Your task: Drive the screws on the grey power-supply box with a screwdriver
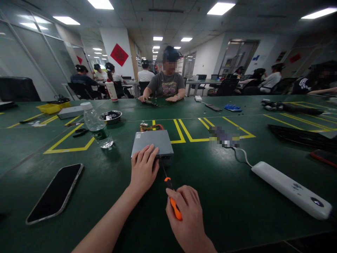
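A grey metal computer power supply (pixel 150 138) lies on the green table in front of me, its bundle of coloured wires (pixel 151 127) at the far side. My left hand (pixel 144 165) grips its near left part, fingers across the top and thumb at the near face. In my right hand (pixel 186 211) is a screwdriver (pixel 175 208) with an orange and black handle. Its thin shaft points away from me, and the tip reaches the near face of the power supply beside my left thumb. Exactly what the tip touches is too small to tell.
Left of the power supply stand a water bottle (pixel 98 128) and a metal bowl (pixel 112 116) of small parts. A phone (pixel 56 193) lies nearer left. To the right is a white power bank (pixel 291 189) with a cable. A co-worker (pixel 168 82) sits opposite.
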Demonstrator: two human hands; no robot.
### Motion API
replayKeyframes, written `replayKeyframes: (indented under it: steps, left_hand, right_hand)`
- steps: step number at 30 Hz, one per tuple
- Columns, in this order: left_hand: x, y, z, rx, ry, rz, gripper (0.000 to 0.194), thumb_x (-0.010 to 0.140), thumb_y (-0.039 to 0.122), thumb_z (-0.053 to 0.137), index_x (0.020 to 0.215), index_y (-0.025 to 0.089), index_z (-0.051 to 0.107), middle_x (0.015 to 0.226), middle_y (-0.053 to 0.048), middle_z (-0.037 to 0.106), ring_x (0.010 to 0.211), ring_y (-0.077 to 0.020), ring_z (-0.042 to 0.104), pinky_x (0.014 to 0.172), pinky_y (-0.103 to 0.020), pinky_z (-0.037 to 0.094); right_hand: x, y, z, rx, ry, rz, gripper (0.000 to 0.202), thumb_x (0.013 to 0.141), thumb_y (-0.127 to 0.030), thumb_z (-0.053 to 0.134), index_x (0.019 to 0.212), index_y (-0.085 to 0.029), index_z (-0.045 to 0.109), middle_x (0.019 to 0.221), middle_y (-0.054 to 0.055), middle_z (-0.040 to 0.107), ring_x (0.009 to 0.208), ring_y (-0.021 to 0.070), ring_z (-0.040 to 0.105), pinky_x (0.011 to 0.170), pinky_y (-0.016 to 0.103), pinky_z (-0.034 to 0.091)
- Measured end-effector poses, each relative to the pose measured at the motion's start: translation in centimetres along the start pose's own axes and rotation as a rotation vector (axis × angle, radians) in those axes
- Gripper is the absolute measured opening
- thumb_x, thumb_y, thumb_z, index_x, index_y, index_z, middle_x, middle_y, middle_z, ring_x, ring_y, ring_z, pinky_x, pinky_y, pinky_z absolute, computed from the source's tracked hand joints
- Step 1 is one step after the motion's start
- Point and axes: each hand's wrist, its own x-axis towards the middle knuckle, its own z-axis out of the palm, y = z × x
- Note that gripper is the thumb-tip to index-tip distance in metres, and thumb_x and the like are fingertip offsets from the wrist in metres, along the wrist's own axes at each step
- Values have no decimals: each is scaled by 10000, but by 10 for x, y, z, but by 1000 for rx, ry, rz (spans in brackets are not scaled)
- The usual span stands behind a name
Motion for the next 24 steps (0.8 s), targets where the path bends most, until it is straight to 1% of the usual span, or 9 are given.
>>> replayKeyframes:
  steps: [3, 6, 9, 11, 13, 16, 19, 21, 24]
  left_hand:
    - [0, 0, 0, -3, 3, -3, 372, 847, 230, 459, 1218, 238, 486, 1299, -62, 510, 1200, -229, 437, 971, -416, 283]
    - [0, 0, 1, -5, 1, -11, 369, 847, 234, 461, 1215, 238, 486, 1297, -59, 512, 1192, -229, 444, 962, -414, 290]
    - [0, 1, 1, -10, 8, -14, 369, 843, 229, 466, 1211, 242, 490, 1288, -59, 520, 1185, -231, 451, 957, -415, 293]
    - [1, 1, 1, -14, 14, -14, 368, 841, 226, 467, 1208, 244, 493, 1284, -60, 524, 1186, -233, 450, 952, -415, 294]
    - [0, 1, 1, -16, 15, -17, 364, 843, 227, 466, 1205, 245, 495, 1284, -60, 524, 1189, -235, 446, 949, -416, 293]
    - [0, 1, 2, -13, 17, -18, 363, 841, 227, 468, 1202, 244, 499, 1282, -63, 525, 1183, -237, 452, 951, -419, 290]
    - [1, 0, 2, -11, 20, -19, 365, 836, 229, 474, 1200, 245, 503, 1278, -64, 528, 1179, -238, 457, 947, -417, 297]
    - [1, 0, 1, -12, 22, -22, 360, 839, 232, 469, 1198, 246, 504, 1275, -64, 530, 1178, -238, 457, 943, -415, 300]
    - [1, 1, 1, -13, 17, -21, 353, 849, 235, 454, 1199, 247, 501, 1269, -66, 536, 1174, -236, 458, 939, -418, 297]
  right_hand:
    - [3, -1, -3, 38, -35, 32, 173, 816, -222, 504, 983, -190, 536, 770, 25, 560, 700, 159, 551, 676, 339, 452]
    - [4, -1, -4, 85, -37, 106, 276, 827, -320, 519, 1049, -157, 488, 832, 43, 592, 722, 161, 572, 688, 336, 467]
    - [1, 1, -1, 82, -19, 85, 185, 849, -205, 474, 1027, -158, 492, 794, 34, 587, 694, 144, 569, 681, 320, 463]
    - [-1, 2, 0, 40, -11, 24, 189, 837, -139, 456, 1011, -177, 518, 760, 28, 562, 682, 147, 553, 665, 324, 454]
    - [0, 2, -1, 3, -11, 1, 205, 830, -126, 451, 1001, -195, 542, 752, 31, 537, 681, 154, 540, 638, 323, 447]
    - [3, 2, -4, 17, -30, 32, 178, 837, -247, 499, 1001, -188, 537, 788, 43, 549, 709, 169, 550, 640, 331, 460]
    - [5, 0, -7, 60, -18, 106, 310, 842, -367, 500, 1065, -152, 485, 832, 55, 591, 724, 173, 575, 658, 337, 477]
    - [5, 0, -5, 80, -8, 127, 253, 862, -299, 465, 1066, -150, 474, 823, 44, 604, 713, 156, 583, 676, 325, 477]
    - [3, 0, -3, 42, -15, 63, 195, 839, -160, 442, 1018, -178, 514, 788, 30, 582, 711, 150, 573, 682, 324, 464]
